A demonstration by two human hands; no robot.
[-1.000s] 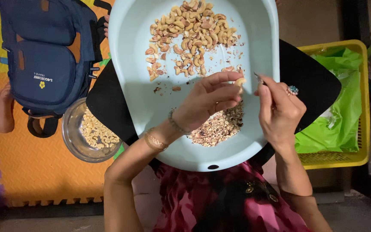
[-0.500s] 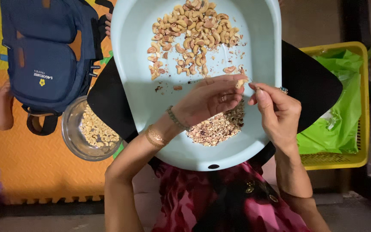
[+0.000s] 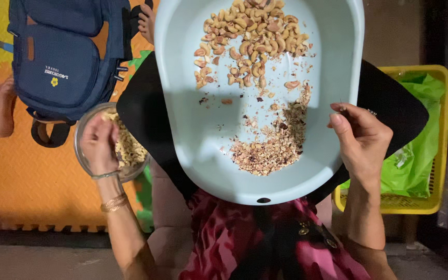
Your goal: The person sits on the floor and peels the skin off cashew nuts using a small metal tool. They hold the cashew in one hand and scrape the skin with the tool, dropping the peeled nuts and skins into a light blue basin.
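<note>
Left hand (image 3: 98,141), fingers loosely curled, hovered over the glass bowl (image 3: 84,161) left of the pale tub (image 3: 182,129); right hand (image 3: 361,140) gripped the tub's right rim.

My left hand (image 3: 99,142) covers part of the glass bowl (image 3: 83,150), so whether my fingertips pinch a nut there I cannot tell. The pale blue tub (image 3: 333,67) runs off the top edge (cashews (image 3: 250,36) too). It hides most of the black board (image 3: 400,111). The backpack (image 3: 68,57) is cropped above.
</note>
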